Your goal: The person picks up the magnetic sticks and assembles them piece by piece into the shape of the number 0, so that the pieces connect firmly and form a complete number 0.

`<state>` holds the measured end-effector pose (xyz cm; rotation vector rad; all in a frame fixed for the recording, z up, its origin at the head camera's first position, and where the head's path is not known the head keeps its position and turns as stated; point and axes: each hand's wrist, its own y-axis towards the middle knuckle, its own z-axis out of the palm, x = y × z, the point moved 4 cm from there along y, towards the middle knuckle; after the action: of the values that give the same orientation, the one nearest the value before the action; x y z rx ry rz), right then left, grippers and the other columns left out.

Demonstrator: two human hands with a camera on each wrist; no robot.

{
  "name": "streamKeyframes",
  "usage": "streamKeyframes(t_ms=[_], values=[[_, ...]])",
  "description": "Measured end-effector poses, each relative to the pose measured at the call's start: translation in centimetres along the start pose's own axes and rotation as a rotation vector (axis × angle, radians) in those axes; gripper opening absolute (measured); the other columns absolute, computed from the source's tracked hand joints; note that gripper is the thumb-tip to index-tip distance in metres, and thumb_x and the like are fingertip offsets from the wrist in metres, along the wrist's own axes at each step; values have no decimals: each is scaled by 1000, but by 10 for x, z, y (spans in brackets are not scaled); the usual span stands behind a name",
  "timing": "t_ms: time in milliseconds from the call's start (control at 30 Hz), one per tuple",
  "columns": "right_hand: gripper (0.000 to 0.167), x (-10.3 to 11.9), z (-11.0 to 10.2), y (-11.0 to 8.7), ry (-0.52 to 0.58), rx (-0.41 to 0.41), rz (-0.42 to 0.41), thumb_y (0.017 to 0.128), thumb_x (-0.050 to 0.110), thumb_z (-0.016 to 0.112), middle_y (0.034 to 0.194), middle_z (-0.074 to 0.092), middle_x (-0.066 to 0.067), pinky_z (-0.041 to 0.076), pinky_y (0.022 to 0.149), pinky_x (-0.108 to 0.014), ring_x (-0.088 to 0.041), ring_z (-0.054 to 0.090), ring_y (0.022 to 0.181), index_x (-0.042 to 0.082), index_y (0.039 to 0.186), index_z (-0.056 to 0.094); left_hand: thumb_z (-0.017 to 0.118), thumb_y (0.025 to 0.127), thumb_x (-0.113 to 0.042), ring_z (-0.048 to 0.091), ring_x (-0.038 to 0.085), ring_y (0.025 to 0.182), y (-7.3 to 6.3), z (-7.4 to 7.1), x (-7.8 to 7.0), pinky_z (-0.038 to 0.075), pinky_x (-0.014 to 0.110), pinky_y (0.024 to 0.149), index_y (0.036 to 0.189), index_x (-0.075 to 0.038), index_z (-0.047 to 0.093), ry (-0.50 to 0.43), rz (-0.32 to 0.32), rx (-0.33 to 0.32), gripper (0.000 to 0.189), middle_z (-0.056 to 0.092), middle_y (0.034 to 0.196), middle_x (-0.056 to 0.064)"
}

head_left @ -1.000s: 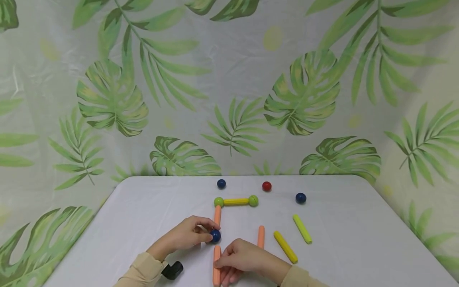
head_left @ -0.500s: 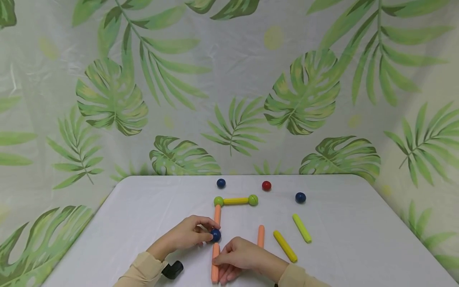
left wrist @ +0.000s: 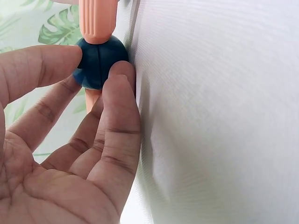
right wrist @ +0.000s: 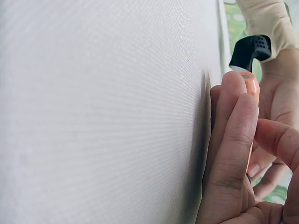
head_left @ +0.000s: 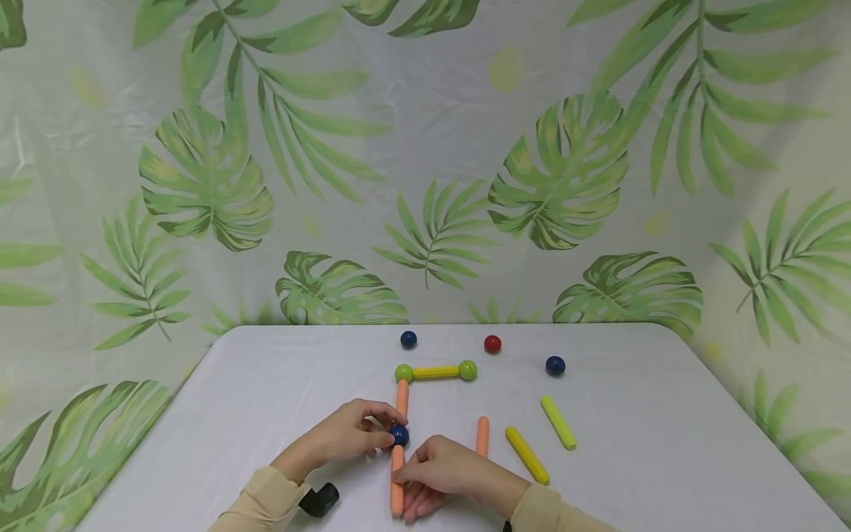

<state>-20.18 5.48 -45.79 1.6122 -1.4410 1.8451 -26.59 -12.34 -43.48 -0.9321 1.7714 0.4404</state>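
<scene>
A dark blue ball (head_left: 400, 435) is pinched between the thumb and fingers of my left hand (head_left: 352, 432). In the left wrist view, the ball (left wrist: 100, 63) shows a seam line and meets the end of a ribbed orange stick (left wrist: 98, 21). My right hand (head_left: 442, 473) holds that near orange stick (head_left: 397, 491) between thumb and fingers, low over the table. Beyond the ball, a second orange stick (head_left: 402, 399) runs to a green ball (head_left: 403, 373). From there a yellow stick (head_left: 435, 372) reaches another green ball (head_left: 468, 370).
On the white table (head_left: 631, 414) lie a loose orange stick (head_left: 482, 436), partly behind the right hand, a yellow stick (head_left: 527, 454) and a lime stick (head_left: 558, 422). Farther back are blue balls (head_left: 408, 339) (head_left: 555, 365) and a red ball (head_left: 493, 343). A black device (head_left: 320, 500) sits by the left wrist.
My right hand has slid the near orange stick forward and slightly left until its end meets the blue ball. The left hand and the ball have stayed nearly in place.
</scene>
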Motion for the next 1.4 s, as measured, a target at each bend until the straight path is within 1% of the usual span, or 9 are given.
streamKeyframes(t_ms=[200, 333, 567, 733, 867, 1100, 1300, 1400], values=[[28, -1, 1, 2, 8, 5, -2, 102, 31, 73, 78, 81, -9, 53, 53, -13, -2, 71, 58, 5, 93, 78, 71, 96, -3, 71, 18, 87, 0, 1, 1, 57, 27, 66, 126, -2, 74, -5, 0, 2, 30, 70, 109, 10], [29, -1, 2, 2, 8, 13, -17, 102, 31, 73, 81, 82, -11, 53, 54, -13, -2, 71, 58, 5, 93, 79, 70, 96, -3, 70, 17, 86, 1, 1, 2, 57, 26, 67, 126, -2, 73, -3, -2, 5, 30, 69, 109, 9], [28, 0, 3, 2, -5, 11, -29, 103, 31, 72, 81, 82, -11, 52, 54, -12, -1, 69, 57, 6, 93, 79, 74, 97, -6, 66, 15, 82, 0, 2, 1, 54, 25, 66, 126, -3, 73, -9, -25, 8, 29, 67, 111, 10], [26, 2, 2, -3, -16, -3, -45, 102, 30, 73, 80, 81, -10, 52, 53, -12, -1, 69, 56, 6, 92, 79, 75, 96, -5, 65, 16, 81, -1, 3, 0, 54, 26, 66, 126, -3, 73, -16, -24, 6, 30, 67, 111, 10], [23, 5, -2, -10, -55, -23, -52, 102, 29, 75, 78, 80, -8, 53, 54, -14, -2, 68, 56, 7, 94, 78, 75, 96, -5, 67, 16, 83, -1, 3, 2, 54, 26, 66, 125, -3, 73, -13, -29, 2, 29, 67, 112, 10], [21, 14, -22, -24, -159, -68, -67, 101, 30, 75, 78, 79, -4, 56, 61, -17, -5, 71, 61, 9, 100, 77, 75, 97, -6, 68, 15, 84, 0, 3, 3, 55, 26, 67, 125, -5, 74, -7, -49, -8, 29, 67, 112, 9], [19, 22, -50, -35, -209, -133, -99, 101, 30, 75, 80, 79, -3, 57, 61, -21, -8, 71, 64, 11, 106, 75, 75, 97, -7, 67, 16, 84, -1, 3, 2, 55, 27, 68, 126, -6, 74, 1, -60, -11, 29, 67, 113, 9], [22, 24, -66, -40, -233, -157, -120, 102, 30, 74, 82, 79, -3, 59, 64, -23, -10, 72, 68, 9, 109, 75, 75, 97, -7, 67, 16, 84, -1, 3, 1, 55, 28, 68, 126, -6, 74, 4, -61, -14, 29, 66, 113, 9]])
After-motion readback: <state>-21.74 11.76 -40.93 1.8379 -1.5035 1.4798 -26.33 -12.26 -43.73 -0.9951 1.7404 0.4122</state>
